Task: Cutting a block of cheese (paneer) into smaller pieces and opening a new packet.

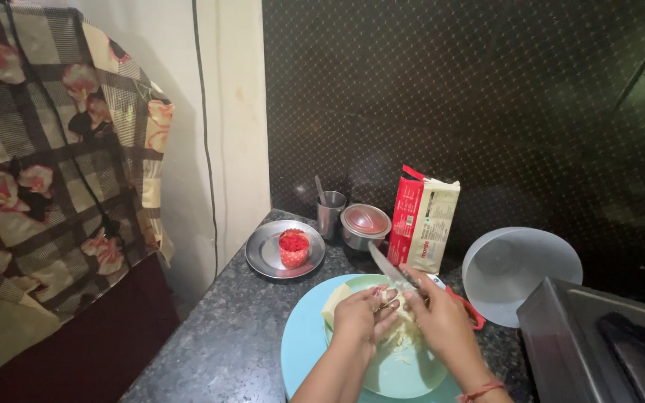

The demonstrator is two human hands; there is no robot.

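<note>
Knife over pale food on a green plate

Knife [388,267] with a red handle sits closed in the right hand [442,317], blade angled up-left above a pale block of food [337,302]. Left hand [363,313] presses fingers down on that food, its grip curled on it. Both rest on a green plate [404,373] atop a blue board [300,343] on the speckled tabletop [218,351]. Nearby stand a red carton [421,218] and a steel plate [266,254].

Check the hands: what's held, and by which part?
Right hand holds a knife by its red handle, blade pointing up-left. Left hand presses on the pale food on the green plate; its grip is unclear.
</note>
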